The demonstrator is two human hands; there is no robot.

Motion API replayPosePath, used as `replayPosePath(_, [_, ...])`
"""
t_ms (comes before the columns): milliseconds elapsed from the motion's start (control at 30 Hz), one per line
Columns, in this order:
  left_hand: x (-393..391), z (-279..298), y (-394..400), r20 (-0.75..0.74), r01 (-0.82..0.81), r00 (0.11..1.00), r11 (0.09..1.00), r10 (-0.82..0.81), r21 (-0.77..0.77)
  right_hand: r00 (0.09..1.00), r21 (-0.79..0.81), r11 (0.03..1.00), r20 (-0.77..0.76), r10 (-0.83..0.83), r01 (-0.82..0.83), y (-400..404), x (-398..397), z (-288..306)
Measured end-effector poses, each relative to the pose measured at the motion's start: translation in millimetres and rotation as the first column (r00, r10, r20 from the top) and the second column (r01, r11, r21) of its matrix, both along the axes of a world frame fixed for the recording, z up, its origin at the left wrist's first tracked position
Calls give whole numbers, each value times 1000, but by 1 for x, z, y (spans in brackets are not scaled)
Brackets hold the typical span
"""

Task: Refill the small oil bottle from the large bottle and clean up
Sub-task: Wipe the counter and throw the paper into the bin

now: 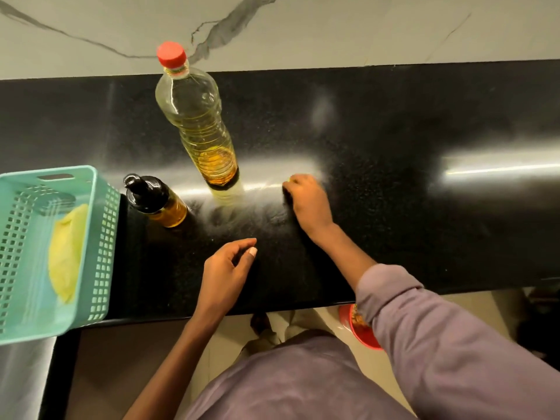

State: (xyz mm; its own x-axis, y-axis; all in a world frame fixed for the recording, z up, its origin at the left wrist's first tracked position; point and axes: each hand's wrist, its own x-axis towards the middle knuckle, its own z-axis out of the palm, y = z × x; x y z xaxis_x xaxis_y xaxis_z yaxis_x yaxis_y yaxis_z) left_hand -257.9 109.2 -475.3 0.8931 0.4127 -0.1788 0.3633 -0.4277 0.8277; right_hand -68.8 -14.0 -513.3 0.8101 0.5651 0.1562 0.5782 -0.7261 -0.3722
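Note:
The large oil bottle (pixel 197 122) stands upright on the black counter (pixel 394 207) with its red cap on, partly full of yellow oil. Left of it and nearer to me stands the small oil bottle (pixel 157 201), with a black top and amber oil inside. Just right of the large bottle's base, my right hand (pixel 309 204) lies curled on the counter and grips a yellow cloth (pixel 293 177); only a sliver shows at the fingertips. My left hand (pixel 227 274) hovers over the counter's near part, fingers loosely curled and holding nothing.
A teal plastic basket (pixel 100 237) with a yellow cloth (pixel 66 253) in it sits at the counter's left end, close to the small bottle. A marble wall (pixel 333 28) backs the counter. A red object (pixel 360 328) lies on the floor below the counter edge.

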Motion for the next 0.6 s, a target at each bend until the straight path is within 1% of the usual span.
replayPosePath(100, [11,1,-5,-6,-3,1000,1000,3,7,982,-47,982,32,185,-184,-15,-34,-3])
replayPosePath(167, [21,3,-10,-4,-1,1000,1000,1,14,962,-47,963,59,267,-265,-42,-47,-2])
replayPosePath(233, [29,6,-14,-1,-1,1000,1000,1,9,962,-29,967,96,255,-253,-67,-38,1])
replayPosePath(300, [36,8,-18,-5,-16,1000,1000,16,-1,983,-19,987,88,160,-158,-76,-11,5])
replayPosePath(367, [42,9,-23,-4,-35,999,999,35,0,997,-20,998,56,58,-57,-69,18,7])
replayPosePath(433, [46,10,-27,-2,-49,999,999,49,5,1000,-37,999,21,19,-18,-52,35,10])
replayPosePath(500, [51,10,-31,-6,-63,998,998,63,8,997,-39,997,-5,71,-71,-39,34,9])
replayPosePath(600, [55,12,-37,-12,-66,998,998,66,13,970,-11,971,37,240,-239,-56,9,7])
